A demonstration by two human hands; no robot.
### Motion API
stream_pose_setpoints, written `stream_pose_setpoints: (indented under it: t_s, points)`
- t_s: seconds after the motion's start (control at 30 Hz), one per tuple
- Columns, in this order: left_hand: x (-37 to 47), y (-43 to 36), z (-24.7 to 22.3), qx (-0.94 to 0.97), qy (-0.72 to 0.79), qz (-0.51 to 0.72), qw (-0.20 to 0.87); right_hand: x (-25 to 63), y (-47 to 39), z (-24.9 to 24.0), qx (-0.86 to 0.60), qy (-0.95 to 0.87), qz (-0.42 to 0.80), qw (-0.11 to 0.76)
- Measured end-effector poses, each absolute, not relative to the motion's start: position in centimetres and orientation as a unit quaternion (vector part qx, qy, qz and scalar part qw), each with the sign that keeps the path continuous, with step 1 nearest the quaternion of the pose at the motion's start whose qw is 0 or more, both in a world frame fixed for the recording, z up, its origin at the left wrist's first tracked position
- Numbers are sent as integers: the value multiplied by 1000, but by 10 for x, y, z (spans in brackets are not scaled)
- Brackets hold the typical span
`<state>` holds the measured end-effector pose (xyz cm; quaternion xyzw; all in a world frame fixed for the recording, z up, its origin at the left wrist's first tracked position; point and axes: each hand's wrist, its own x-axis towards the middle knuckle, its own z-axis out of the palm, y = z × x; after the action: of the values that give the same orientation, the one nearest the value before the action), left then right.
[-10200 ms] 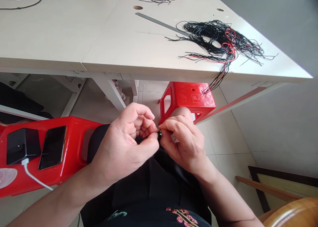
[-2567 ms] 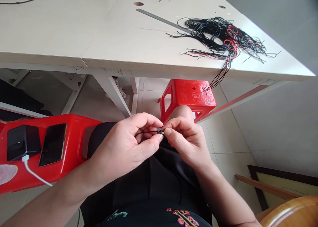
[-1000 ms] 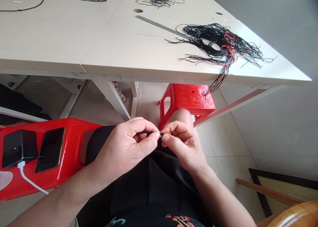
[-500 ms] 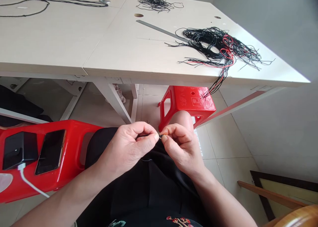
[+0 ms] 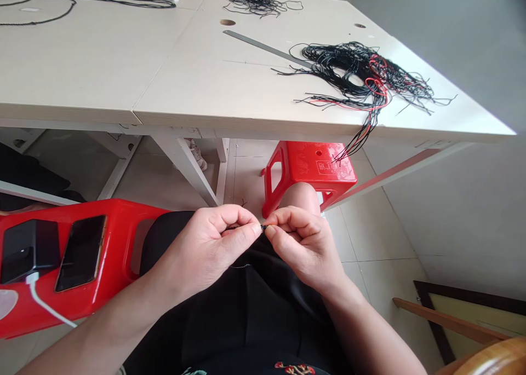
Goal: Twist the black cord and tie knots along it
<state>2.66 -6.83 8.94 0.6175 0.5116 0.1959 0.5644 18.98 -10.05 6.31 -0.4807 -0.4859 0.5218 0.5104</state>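
Over my lap, my left hand (image 5: 222,241) pinches a dark cord (image 5: 263,228) between thumb and forefinger. Facing it, my right hand (image 5: 302,243) pinches the same cord, its fingertips nearly touching those of my left hand. Only a short dark bit shows between the fingertips, and another piece shows inside the curl of my left fingers. The rest of the cord is hidden by the hands or lost against the black clothing.
On the pale table (image 5: 102,74) lie a black and red cord bundle (image 5: 349,74), a metal ruler (image 5: 263,47) and more black cords (image 5: 255,1). A red stool (image 5: 320,164) stands below. At left, another red stool (image 5: 119,238) holds a phone (image 5: 81,252) and a black device (image 5: 30,249).
Both hands keep their pinch on the cord and have shifted only slightly. The view has moved a little, so the table's things sit slightly higher.
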Motion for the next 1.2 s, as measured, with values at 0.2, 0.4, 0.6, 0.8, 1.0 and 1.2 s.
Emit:
stream_pose_setpoints:
  t_s: [0.2, 0.4, 0.6, 0.8, 1.0, 1.2]
  points:
    - [26, -69, 94, 646, 515, 226, 517, 191, -104, 58, -459, -484, 540, 513]
    - [24, -72, 84, 654, 479, 296, 505, 190, -106, 53, -427, -453, 587, 517]
    - [25, -71, 84, 715, 442, 323, 434, 189, -108, 50, -410, -462, 574, 538]
    - [26, -73, 89, 712, 470, 297, 428, 190, -111, 47, -443, -621, 283, 581]
    - [27, -74, 93, 709, 477, 280, 437, 192, -108, 48, -454, -680, 136, 560]
    - [27, -77, 95, 699, 480, 269, 457, 189, -108, 47, -437, -691, 124, 563]
